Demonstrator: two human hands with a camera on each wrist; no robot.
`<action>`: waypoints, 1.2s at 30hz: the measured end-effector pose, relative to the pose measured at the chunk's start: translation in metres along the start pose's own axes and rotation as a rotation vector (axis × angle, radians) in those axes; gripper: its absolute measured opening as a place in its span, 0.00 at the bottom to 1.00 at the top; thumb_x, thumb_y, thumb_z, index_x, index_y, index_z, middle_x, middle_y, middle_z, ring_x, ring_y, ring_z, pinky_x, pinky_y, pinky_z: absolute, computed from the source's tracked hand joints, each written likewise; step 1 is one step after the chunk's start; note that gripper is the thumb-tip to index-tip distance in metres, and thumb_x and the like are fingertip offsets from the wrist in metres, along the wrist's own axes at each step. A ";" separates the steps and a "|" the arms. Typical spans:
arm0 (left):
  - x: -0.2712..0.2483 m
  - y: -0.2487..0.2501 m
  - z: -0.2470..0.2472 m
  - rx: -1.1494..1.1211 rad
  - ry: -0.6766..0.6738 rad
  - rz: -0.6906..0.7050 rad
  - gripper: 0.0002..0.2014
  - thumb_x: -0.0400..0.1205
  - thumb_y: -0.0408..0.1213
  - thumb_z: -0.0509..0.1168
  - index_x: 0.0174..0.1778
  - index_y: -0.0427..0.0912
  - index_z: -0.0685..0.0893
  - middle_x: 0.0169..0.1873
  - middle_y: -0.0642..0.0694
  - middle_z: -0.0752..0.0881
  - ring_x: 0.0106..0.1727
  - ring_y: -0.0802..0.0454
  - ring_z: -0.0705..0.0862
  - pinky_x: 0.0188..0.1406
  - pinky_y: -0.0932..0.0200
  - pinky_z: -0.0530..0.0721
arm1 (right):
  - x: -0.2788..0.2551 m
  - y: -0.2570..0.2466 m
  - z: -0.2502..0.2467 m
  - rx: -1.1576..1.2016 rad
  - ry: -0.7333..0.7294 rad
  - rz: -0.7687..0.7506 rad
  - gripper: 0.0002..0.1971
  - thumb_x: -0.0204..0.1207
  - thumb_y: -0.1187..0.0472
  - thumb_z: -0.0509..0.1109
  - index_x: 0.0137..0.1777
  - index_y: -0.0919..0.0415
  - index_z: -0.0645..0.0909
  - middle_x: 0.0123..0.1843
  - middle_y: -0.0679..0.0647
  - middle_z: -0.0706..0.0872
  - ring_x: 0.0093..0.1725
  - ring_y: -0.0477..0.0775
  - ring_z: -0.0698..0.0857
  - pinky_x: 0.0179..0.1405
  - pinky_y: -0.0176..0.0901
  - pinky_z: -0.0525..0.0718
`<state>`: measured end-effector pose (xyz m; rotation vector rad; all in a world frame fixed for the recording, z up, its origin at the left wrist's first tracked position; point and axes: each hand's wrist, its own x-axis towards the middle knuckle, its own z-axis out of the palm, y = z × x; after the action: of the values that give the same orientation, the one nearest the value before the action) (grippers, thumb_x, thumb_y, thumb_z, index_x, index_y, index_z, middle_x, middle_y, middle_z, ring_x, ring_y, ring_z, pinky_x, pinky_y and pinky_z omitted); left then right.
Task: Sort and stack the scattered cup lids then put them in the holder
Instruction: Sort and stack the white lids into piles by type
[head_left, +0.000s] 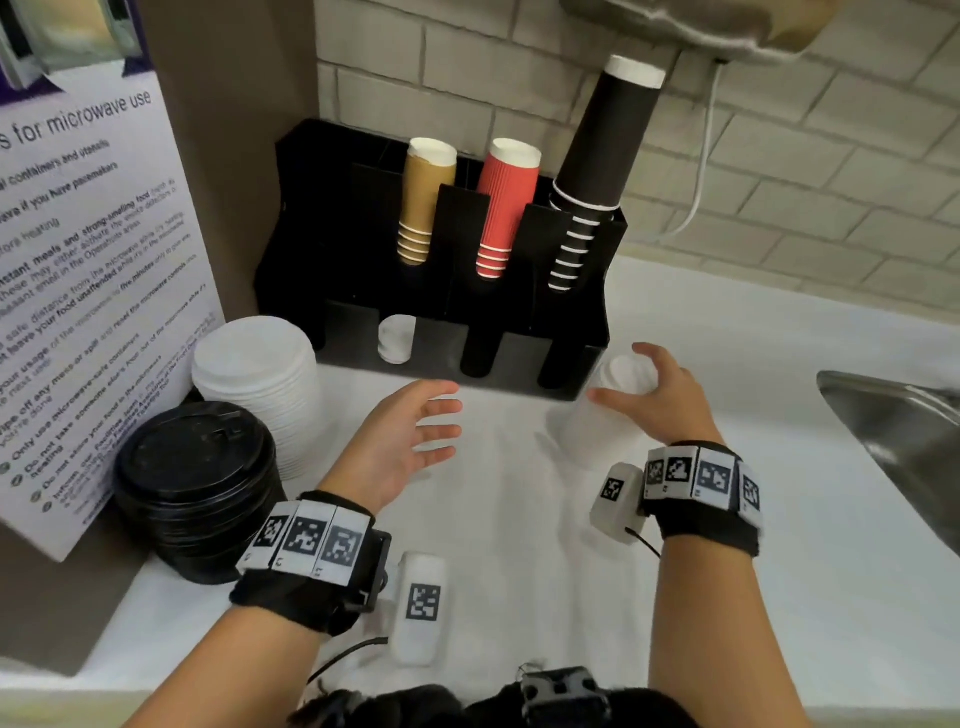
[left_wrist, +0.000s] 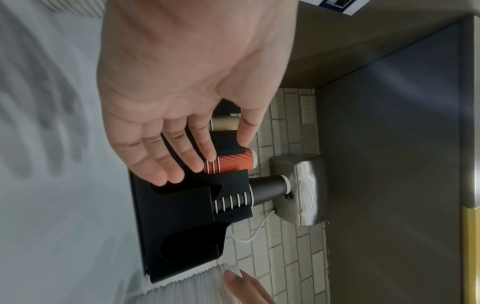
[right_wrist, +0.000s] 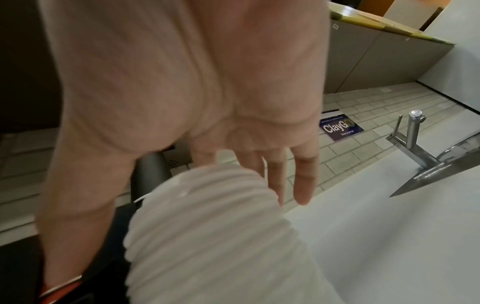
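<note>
White ribbed plastic fills my right wrist view: a tall stack of white lids (head_left: 605, 410) stands on the tabletop (head_left: 779, 519) just right of the black holder (head_left: 519, 332). My right hand (head_left: 660, 395) cups its top, fingers spread; whether they clamp it, I cannot tell. My left hand (head_left: 410, 431) hovers empty, fingers straight. I judge I am gathering this stack; next it must go into an empty slot without spilling. Larger white lids (head_left: 254, 379) and black lids (head_left: 197, 488) wait at left. White on white hides the stack's base.

Left hand (left_wrist: 182, 98) spread before black holder (left_wrist: 176, 222).
</note>
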<state>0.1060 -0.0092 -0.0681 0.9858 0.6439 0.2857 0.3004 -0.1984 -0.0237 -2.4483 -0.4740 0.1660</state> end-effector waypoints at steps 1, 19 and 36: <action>0.001 -0.001 0.001 0.005 -0.004 0.001 0.09 0.82 0.43 0.66 0.53 0.46 0.88 0.49 0.48 0.88 0.46 0.48 0.88 0.43 0.54 0.85 | 0.001 0.002 0.002 0.015 -0.004 -0.006 0.41 0.64 0.47 0.82 0.76 0.45 0.67 0.71 0.60 0.73 0.71 0.64 0.72 0.62 0.52 0.76; 0.000 -0.005 0.032 -0.038 -0.276 0.149 0.39 0.68 0.67 0.64 0.77 0.64 0.70 0.67 0.49 0.83 0.64 0.45 0.86 0.61 0.44 0.87 | -0.043 -0.074 0.021 0.338 -0.383 -0.551 0.30 0.68 0.53 0.81 0.68 0.40 0.73 0.61 0.36 0.79 0.63 0.41 0.79 0.63 0.39 0.78; 0.002 0.000 0.016 -0.070 -0.203 0.281 0.33 0.74 0.60 0.64 0.74 0.48 0.76 0.65 0.40 0.85 0.64 0.42 0.86 0.63 0.37 0.84 | -0.041 -0.087 0.042 0.350 -0.557 -0.573 0.30 0.67 0.56 0.82 0.68 0.40 0.76 0.61 0.44 0.83 0.62 0.49 0.83 0.58 0.54 0.87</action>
<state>0.1176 -0.0194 -0.0628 1.0227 0.3080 0.4458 0.2268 -0.1263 -0.0038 -1.8158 -1.2466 0.6308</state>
